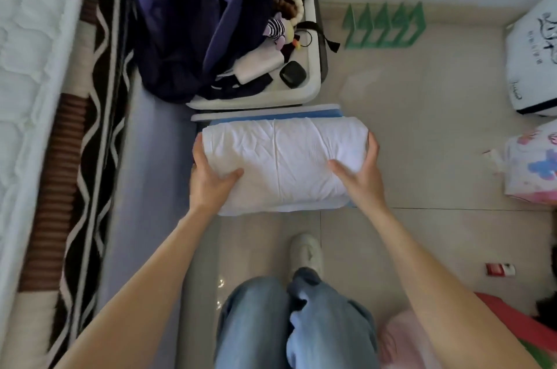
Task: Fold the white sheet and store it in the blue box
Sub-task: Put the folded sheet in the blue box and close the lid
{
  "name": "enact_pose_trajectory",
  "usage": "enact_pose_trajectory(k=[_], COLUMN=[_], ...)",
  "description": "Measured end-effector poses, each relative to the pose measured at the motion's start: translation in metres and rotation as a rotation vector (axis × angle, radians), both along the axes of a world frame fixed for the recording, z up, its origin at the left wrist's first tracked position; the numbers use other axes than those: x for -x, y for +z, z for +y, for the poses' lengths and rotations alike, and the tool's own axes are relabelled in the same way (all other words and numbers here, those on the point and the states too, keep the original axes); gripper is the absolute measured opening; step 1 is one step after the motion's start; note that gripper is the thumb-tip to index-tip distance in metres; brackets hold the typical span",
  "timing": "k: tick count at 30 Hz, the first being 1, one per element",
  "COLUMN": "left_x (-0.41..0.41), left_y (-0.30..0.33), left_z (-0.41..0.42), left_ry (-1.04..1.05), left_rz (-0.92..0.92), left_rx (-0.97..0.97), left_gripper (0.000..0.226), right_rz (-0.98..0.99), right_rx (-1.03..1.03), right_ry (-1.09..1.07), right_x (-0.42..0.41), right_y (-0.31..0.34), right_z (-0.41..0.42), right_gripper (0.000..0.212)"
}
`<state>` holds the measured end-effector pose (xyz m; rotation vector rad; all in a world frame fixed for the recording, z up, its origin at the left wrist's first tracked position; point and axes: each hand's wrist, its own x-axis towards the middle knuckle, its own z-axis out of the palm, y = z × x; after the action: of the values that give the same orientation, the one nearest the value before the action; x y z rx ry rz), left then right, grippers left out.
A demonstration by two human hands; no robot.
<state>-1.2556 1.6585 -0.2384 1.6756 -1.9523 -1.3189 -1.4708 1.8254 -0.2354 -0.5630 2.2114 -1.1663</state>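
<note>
Over one blue box (271,115), one white sheet (283,163)

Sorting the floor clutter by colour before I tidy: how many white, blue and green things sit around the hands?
White: 2, the folded sheet and the shoe
Blue: 1, the box
Green: 1, the hanger stack
Total: 4
</note>
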Motion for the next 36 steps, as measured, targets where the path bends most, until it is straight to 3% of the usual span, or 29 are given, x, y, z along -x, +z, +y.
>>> enact_pose_trajectory(k=[5, 11, 15, 17, 19, 21, 24, 30, 34, 36], left_x=[0.022, 0.036, 0.031, 0.028, 0.030, 0.038, 0.057, 0.085, 0.089, 0.085], left_y=[-0.105, -0.164, -0.176, -0.178, -0.178, -0.184, -0.205, -0.258, -0.257, -0.233], left_z=[-0.027, -0.040, -0.043, -0.038, -0.038, -0.044, -0.054, -0.049, -0.052, -0.054], left_ry=[-0.035, -0.090, -0.188, -0.364, -0.529, -0.666, -0.867, -0.971, -0.958, -0.900], left_rz=[0.000, -0.068, -0.292, -0.437, -0.445, -0.403, -0.447, -0.631, -0.604, -0.482], left_rx=[0.044, 0.017, 0.123, 0.333, 0.459, 0.407, 0.263, 0.265, 0.173, 0.274], left_gripper=[0.099, 0.099, 0.092, 0.086, 0.081, 0.084, 0.097, 0.094, 0.086, 0.068], right_rz=[0.068, 0.104, 0.045, 0.178, 0.418, 0.602, 0.702, 0.772, 0.698, 0.649], right_rx=[-0.041, -0.147, -0.276, -0.379, -0.363, -0.377, -0.605, -0.891, -0.836, -0.627], right_ry=[-0.005, -0.018, 0.105, 0.197, 0.313, 0.496, 0.796, 0.854, 0.797, 0.709], right_x=[0.019, 0.020, 0.018, 0.016, 0.014, 0.013, 0.016, 0.009, 0.013, 0.018], right_y=[-0.098, -0.156, -0.179, -0.181, -0.179, -0.181, -0.194, -0.248, -0.249, -0.227], right_z=[-0.030, -0.040, -0.052, -0.060, -0.065, -0.069, -0.081, -0.101, -0.103, -0.095], right_gripper=[0.089, 0.089, 0.091, 0.085, 0.080, 0.074, 0.072, 0.083, 0.078, 0.063])
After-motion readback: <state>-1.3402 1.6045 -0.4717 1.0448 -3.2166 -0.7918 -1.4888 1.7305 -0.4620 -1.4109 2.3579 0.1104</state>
